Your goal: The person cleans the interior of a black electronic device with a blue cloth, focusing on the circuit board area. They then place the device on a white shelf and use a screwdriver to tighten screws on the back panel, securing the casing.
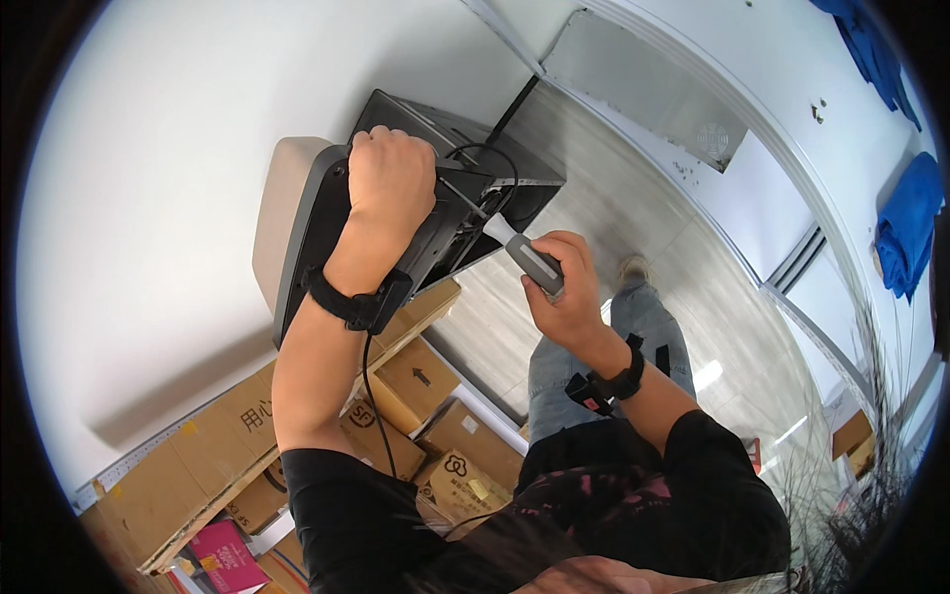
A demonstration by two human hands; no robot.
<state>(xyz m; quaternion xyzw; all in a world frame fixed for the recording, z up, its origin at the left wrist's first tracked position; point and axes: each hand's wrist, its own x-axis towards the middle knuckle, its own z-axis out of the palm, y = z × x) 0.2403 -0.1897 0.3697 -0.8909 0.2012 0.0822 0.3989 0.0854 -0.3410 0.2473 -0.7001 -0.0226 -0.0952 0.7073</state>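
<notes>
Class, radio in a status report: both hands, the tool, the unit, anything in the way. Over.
Left hand gripping the dark unit's top edge. Right hand shut on screwdriver, tip inside the unit. Black cable loops beside the shaft.

Cardboard boxes [435,396] lie below the wall-mounted device [435,198].

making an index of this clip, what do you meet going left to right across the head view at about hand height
white wall → beige panel → left hand gripping the dark device → screwdriver → right hand holding it → grey floor → blue cloth
</notes>
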